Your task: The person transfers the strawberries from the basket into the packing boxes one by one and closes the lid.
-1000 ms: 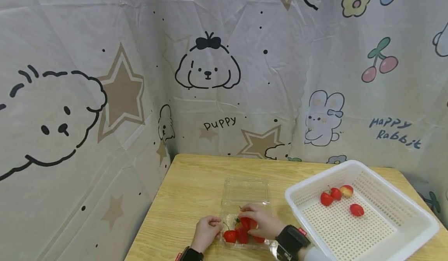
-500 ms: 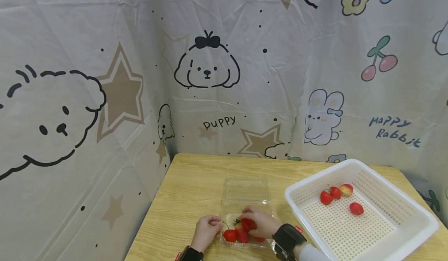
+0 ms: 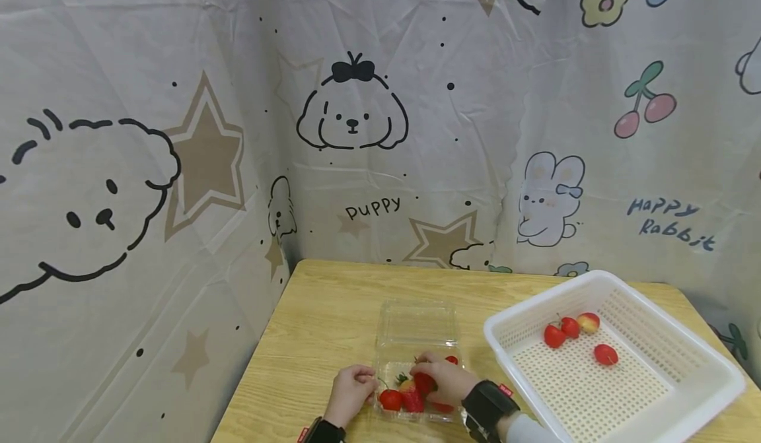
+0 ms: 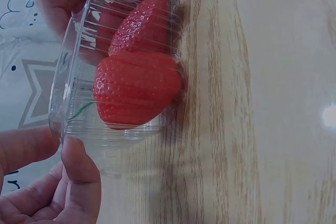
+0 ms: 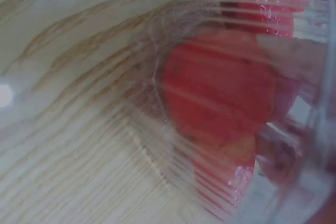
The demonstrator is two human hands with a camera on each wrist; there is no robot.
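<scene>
A clear plastic clamshell box (image 3: 416, 321) lies with its lid raised back, and several red fruits sit in its base. My left hand (image 3: 351, 393) pinches the box's left rim between thumb and forefinger, as the left wrist view shows. Inside the base are a strawberry (image 3: 411, 397), a cherry (image 3: 390, 400) with a stem at the left, and another red fruit (image 3: 451, 360) at the back right. My right hand (image 3: 446, 378) reaches over the right half, its fingers curled round a red fruit (image 3: 424, 382). The fingers partly hide this fruit, so I cannot tell its kind.
At the right stands a white perforated plastic basket (image 3: 678, 321), with two cherries (image 3: 561, 332), a red-yellow fruit (image 3: 588, 323) and a red fruit (image 3: 606, 354) in it. The wooden table (image 3: 321, 317) ends at a curtain (image 3: 368, 166) printed with cartoons.
My right hand has shifted slightly right and towards me with the red fruit, uncovering more of the strawberry and the red fruit at the back right. My left hand has stayed at the rim.
</scene>
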